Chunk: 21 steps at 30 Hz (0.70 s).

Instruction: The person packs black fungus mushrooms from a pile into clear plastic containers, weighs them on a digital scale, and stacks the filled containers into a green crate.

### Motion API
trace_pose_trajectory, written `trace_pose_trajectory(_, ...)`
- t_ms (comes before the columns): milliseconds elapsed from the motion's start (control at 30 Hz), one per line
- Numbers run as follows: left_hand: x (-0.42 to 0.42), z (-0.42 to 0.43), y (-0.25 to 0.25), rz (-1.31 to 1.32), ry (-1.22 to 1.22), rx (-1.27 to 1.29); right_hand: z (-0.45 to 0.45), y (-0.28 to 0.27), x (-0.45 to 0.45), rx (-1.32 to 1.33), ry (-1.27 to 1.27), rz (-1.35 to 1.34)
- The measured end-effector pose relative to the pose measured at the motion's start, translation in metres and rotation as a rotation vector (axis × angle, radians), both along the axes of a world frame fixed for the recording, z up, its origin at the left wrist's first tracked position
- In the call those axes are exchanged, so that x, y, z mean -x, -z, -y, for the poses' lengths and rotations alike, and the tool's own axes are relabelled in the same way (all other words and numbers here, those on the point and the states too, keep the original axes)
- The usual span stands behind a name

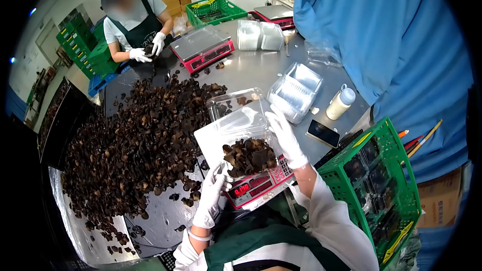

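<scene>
A clear plastic clamshell box [241,120], its lid raised on the far side, lies on a red electronic scale [256,189] in front of me. Dark wood ear mushrooms [251,156] fill its near half. My gloved left hand [215,183] is closed at the box's near left edge, beside the lit display. On the right, my gloved right hand [285,138] reaches along the box, its fingers gripping the edge of the lid. To the left spreads a large heap of loose wood ear mushrooms [135,140].
Stacked clear boxes [296,93], a phone [323,133] and a bottle [341,102] are at right. A green crate [346,180] with packed boxes stands close by my right arm. Across the table, a co-worker's gloved hands [149,50] hold mushrooms near a second scale [203,50].
</scene>
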<state>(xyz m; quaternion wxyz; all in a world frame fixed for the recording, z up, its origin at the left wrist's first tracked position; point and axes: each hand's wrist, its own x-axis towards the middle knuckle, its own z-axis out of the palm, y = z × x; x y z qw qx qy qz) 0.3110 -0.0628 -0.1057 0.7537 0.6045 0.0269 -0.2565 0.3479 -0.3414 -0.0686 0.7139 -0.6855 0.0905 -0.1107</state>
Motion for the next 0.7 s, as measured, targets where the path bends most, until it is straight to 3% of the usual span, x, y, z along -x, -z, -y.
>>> trace_pose_trajectory(33,0.000,0.000,0.000,-0.022,-0.009,0.006,-0.006,-0.010,0.013,-0.022,0.033,0.089)
trace_pose_trajectory(100,0.002,-0.004,-0.001,-0.077,0.006,0.090,0.002,0.006,0.035,0.338,0.057,0.250)
trace_pose_trajectory(167,0.000,-0.005,-0.008,-0.214,0.008,0.147,-0.012,-0.016,0.071,0.772,0.031,0.085)
trace_pose_trajectory(233,0.004,-0.005,-0.007,-0.186,0.001,0.188,-0.025,-0.010,0.089,0.857,0.159,0.153)
trace_pose_trajectory(267,0.007,-0.006,-0.006,-0.162,-0.011,0.226,-0.022,-0.003,0.098,0.707,0.091,-0.043)
trace_pose_trajectory(300,0.009,-0.006,-0.002,-0.162,-0.009,0.228,-0.014,0.004,0.104,0.709,0.092,-0.043)
trace_pose_trajectory(367,0.011,-0.007,0.008,-0.144,-0.004,0.188,-0.001,0.020,0.111,0.211,-0.208,-0.362)
trace_pose_trajectory(433,0.009,-0.007,0.009,-0.187,0.022,0.212,-0.009,0.026,0.111,-0.062,-0.187,-0.351)
trace_pose_trajectory(567,0.012,-0.003,-0.001,-0.153,0.094,0.231,-0.015,0.040,0.111,-0.104,-0.138,-0.275)
trace_pose_trajectory(633,0.016,-0.005,0.002,0.035,0.072,0.182,-0.017,0.036,0.110,-0.089,-0.134,-0.236)
trace_pose_trajectory(700,0.019,-0.006,0.005,0.051,0.073,0.168,-0.020,0.030,0.117,-0.095,-0.126,-0.227)
